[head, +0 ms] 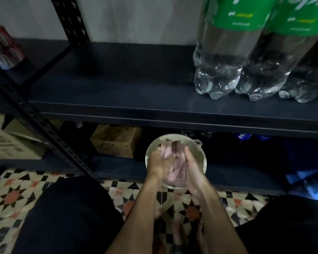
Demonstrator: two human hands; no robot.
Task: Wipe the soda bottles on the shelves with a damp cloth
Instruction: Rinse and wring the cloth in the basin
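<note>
A pink cloth [174, 167] sits in a round pale bowl [154, 143] on the floor at the foot of the shelves. My left hand [159, 162] grips the cloth's left part, fingers curled round it. From the right, my right hand [193, 168] holds the cloth, fingers bent over it. On the dark shelf [117, 85] above stand three clear soda bottles with green labels: one [222, 52] at the left, one [270, 57] in the middle, one [312, 70] partly cut off at the right edge.
A slotted black upright [44, 125] crosses diagonally at the left. Cardboard boxes [116, 140] and blue-labelled bottles [246, 137] sit on the lower shelf. A red-and-white pack [4, 46] stands at the far left. My dark-clad knees flank the patterned tile floor [17, 191].
</note>
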